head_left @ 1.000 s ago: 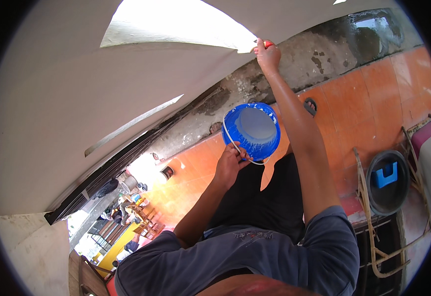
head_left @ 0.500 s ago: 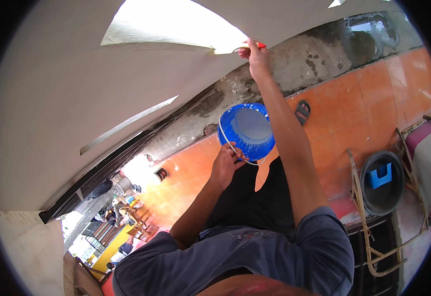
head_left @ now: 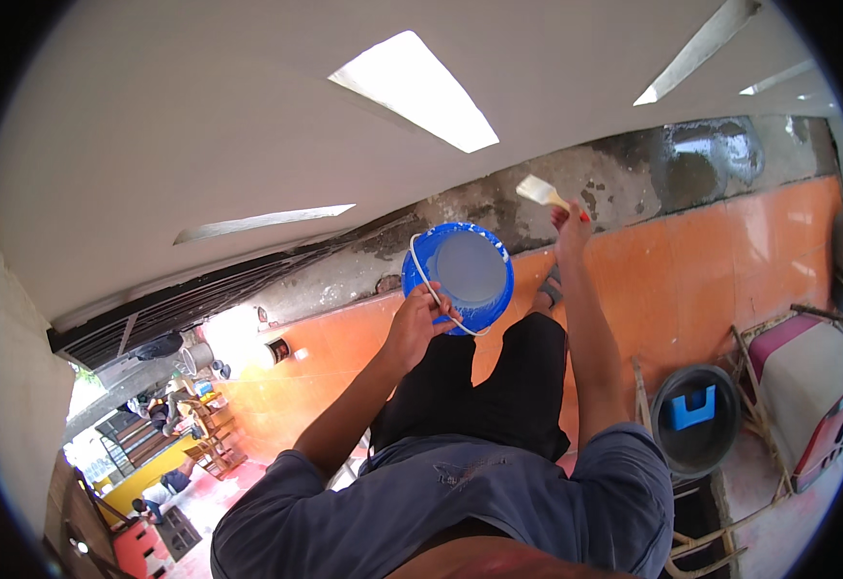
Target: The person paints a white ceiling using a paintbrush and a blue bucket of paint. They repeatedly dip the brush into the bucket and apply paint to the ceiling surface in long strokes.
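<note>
Orange floor tiles [head_left: 682,270] stretch under the person, whose left hand [head_left: 414,328] is clamped on the near rim of a blue bucket [head_left: 484,317], beside its white handle [head_left: 419,273], with pale liquid [head_left: 469,265] inside. Just beyond, to the right and apart from the bucket, the right hand [head_left: 570,230] is closed round a red-tipped paintbrush [head_left: 549,197], bristles pointing up and left over a stained concrete strip [head_left: 603,179]. Past that rises a pale wall [head_left: 199,116] with bright openings [head_left: 416,92], while wooden furniture [head_left: 211,431] stands far off at the left.
</note>
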`<state>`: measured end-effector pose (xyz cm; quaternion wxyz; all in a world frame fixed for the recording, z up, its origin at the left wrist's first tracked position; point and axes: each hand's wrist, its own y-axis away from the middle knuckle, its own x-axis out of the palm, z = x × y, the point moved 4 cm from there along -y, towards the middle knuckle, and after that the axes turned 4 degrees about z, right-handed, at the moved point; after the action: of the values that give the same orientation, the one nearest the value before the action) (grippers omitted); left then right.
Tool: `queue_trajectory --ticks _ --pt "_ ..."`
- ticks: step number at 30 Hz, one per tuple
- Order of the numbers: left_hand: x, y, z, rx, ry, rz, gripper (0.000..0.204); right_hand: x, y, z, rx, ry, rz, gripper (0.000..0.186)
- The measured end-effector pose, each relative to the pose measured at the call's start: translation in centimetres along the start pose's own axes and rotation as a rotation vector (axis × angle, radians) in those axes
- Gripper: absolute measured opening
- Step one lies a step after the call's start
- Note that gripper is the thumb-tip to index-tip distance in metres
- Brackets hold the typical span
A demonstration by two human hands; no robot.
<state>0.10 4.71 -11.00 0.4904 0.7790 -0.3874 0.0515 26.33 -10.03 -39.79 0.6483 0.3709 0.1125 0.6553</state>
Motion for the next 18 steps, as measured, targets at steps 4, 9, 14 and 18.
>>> queue_trajectory --ticks 4,9,14,18 --pt "2.9 2.0 -2.6 0.052 -0.138 0.06 0.03 -8.5 6.0 7.2 0.09 0.052 0.02 0.04" --pt "6.9 4.8 -4.3 0.108 -0.183 0.116 0.029 -11.8 12.1 16.9 0.11 0.0 0.066 0.042" --pt "10.4 6.7 -5.8 0.209 -0.162 0.112 0.033 -6.3 15.8 25.2 0.007 -0.096 0.14 0.04" --pt "12.2 8.2 -7.1 0.292 -0.098 0.149 0.033 0.4 19.7 30.9 -0.12 -0.031 0.375 0.036"
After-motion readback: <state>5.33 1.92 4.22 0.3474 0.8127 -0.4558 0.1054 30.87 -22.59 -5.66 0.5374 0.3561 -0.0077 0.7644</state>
